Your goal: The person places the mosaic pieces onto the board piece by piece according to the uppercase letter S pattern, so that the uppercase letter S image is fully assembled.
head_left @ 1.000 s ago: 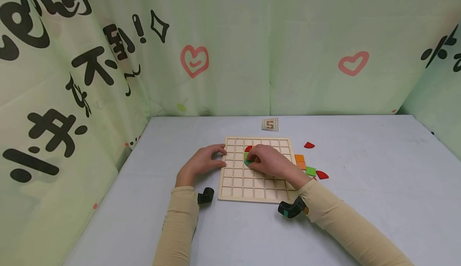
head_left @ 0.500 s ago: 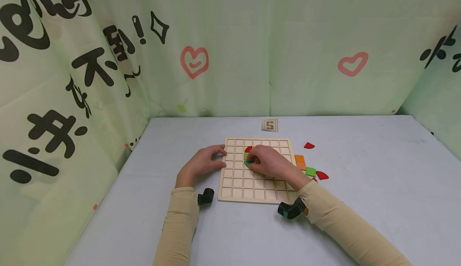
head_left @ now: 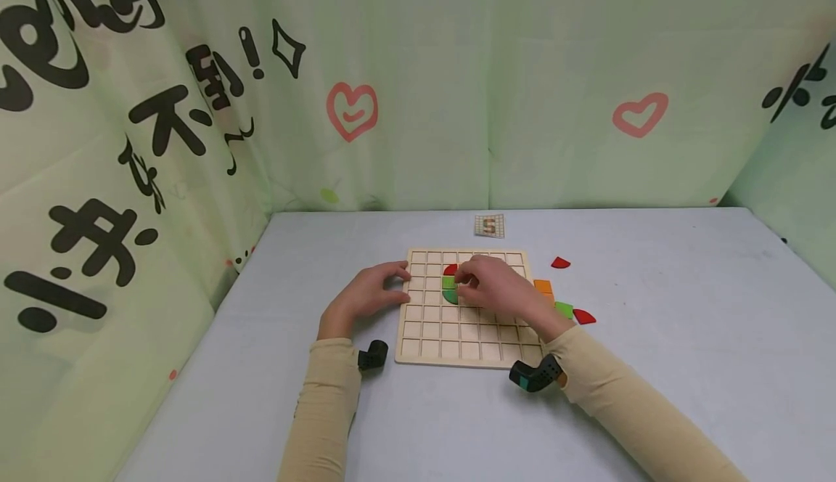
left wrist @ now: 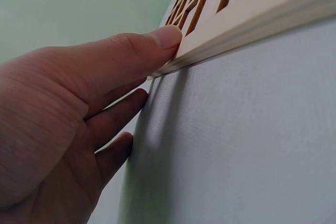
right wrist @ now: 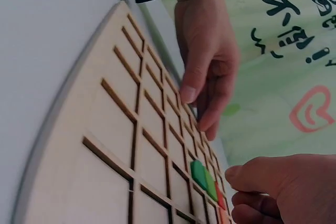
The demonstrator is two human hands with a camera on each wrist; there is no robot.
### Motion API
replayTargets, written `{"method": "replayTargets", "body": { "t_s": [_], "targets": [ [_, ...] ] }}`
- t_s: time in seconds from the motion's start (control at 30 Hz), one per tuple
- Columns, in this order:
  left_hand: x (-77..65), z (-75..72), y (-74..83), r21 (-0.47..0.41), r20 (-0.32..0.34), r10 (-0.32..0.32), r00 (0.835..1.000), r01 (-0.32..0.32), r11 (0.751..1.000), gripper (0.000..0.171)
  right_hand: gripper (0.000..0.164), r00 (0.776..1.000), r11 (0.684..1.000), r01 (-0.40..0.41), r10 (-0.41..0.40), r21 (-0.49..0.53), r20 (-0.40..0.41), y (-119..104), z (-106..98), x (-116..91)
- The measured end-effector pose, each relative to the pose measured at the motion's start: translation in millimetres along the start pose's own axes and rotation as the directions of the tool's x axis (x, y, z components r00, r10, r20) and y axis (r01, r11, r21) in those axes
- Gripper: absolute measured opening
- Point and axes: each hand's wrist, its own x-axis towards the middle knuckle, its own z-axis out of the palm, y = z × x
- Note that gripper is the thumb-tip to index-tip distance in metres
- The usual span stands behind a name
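Observation:
A wooden grid board (head_left: 451,351) lies on the table. My left hand (head_left: 366,289) is at its left edge; in the left wrist view the thumb (left wrist: 167,36) rests against the board's rim and the other fingers hang loosely. Three pieces sit in one column of cells: a red quarter-circle (head_left: 451,270), a light green square (head_left: 449,282) and a dark green quarter-circle (head_left: 451,297). Just right of them hovers my right hand (head_left: 499,286), fingers loosely bent and nothing visible between them. An orange piece (right wrist: 224,216) shows beside the red one in the right wrist view, hidden in the head view.
To the board's right lie orange squares (head_left: 543,287), a light green square (head_left: 564,310) and red quarter-circles (head_left: 584,316), one farther back. A small patterned card (head_left: 489,226) lies behind the board. A printed curtain (head_left: 418,162) hangs around the table's back and sides.
My right hand has let go of the dark green quarter-circle and drawn slightly right, uncovering it and the light green square. The left hand has stayed in place.

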Motion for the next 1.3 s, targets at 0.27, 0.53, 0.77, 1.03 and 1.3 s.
{"method": "replayTargets", "body": {
  "t_s": [0.27,0.53,0.77,1.03,1.3],
  "targets": [
    [0.2,-0.3,-0.9,0.010,-0.003,0.017,1.000,-0.017,1.000,0.033,0.029,0.980,0.984,-0.169,0.174,0.061,-0.095,27,-44,-24],
    [-1.5,-1.1,0.1,0.008,-0.003,0.028,1.000,-0.028,1.000,0.031,0.035,0.944,0.953,-0.296,0.302,0.062,-0.136,66,-68,-48],
    [-1.8,-0.7,0.3,-0.006,-0.004,0.018,1.000,-0.018,1.000,0.033,0.045,0.889,0.896,-0.430,0.442,0.116,-0.118,104,-69,-59],
    [-1.4,-0.6,-1.4,-0.007,-0.002,0.024,1.000,-0.024,1.000,0.032,0.048,0.872,0.871,-0.481,0.487,0.102,-0.040,121,-65,-63],
    [0.3,0.6,-1.8,-0.006,-0.004,0.016,1.000,-0.016,1.000,0.033,0.038,0.931,0.930,-0.365,0.364,0.037,0.024,112,-58,-67]
  ]
}}
